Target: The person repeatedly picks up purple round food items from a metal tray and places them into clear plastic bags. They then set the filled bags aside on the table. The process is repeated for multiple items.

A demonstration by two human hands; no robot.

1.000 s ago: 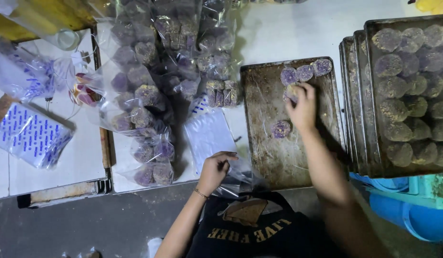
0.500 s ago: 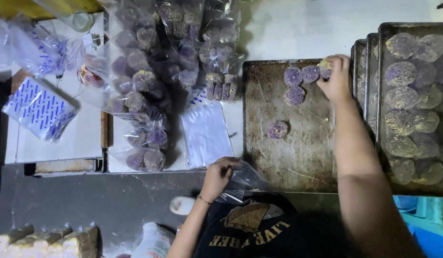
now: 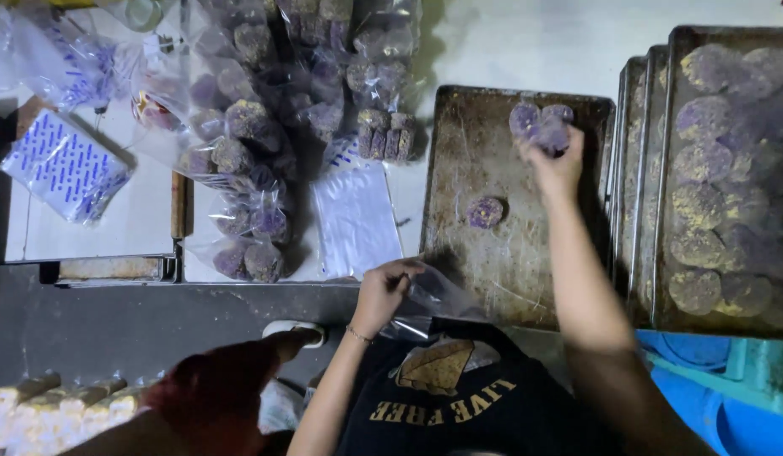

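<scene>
Gathering purple cookies in grasping fingers, the right hand has shifted inward; left hand still pinches the clear bag.

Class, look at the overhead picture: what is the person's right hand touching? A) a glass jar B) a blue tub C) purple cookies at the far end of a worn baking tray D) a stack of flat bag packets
C: the right hand rests on the purple cookies grouped at the far end of the worn baking tray, while the left hand grips a clear plastic bag.
</scene>
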